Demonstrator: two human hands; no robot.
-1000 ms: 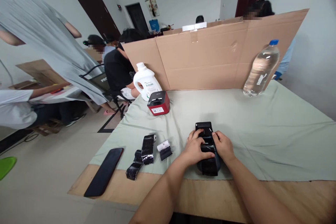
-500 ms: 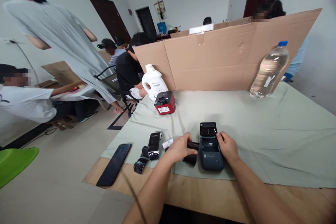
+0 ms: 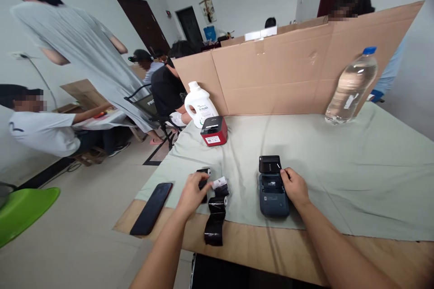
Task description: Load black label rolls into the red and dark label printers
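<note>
My left hand (image 3: 192, 192) is over the leftmost roll of black labels (image 3: 203, 171), thumb and fingers curled around it; part of its strip is hidden behind the hand. To its right a small white roll with a black strip (image 3: 220, 184) lies on the cloth. Nearer me, another black label roll (image 3: 217, 205) has its strip trailing over the table edge. My right hand (image 3: 295, 187) grips the upper right side of a dark blue portable label printer (image 3: 274, 203), by the hinge. The printer lies flat, its black lid (image 3: 270, 164) raised and its roll bay exposed.
A phone (image 3: 151, 208) lies at the left table edge. Behind stand a red and black box-shaped device (image 3: 214, 132), a white jug (image 3: 200, 104) and a water bottle (image 3: 352, 88). A cardboard panel (image 3: 271, 79) spans the back. Several people are around, including one standing at left.
My left hand has moved left from beside the printer to the leftmost roll. The black roll it held now lies on the table. My right hand stays on the printer.
</note>
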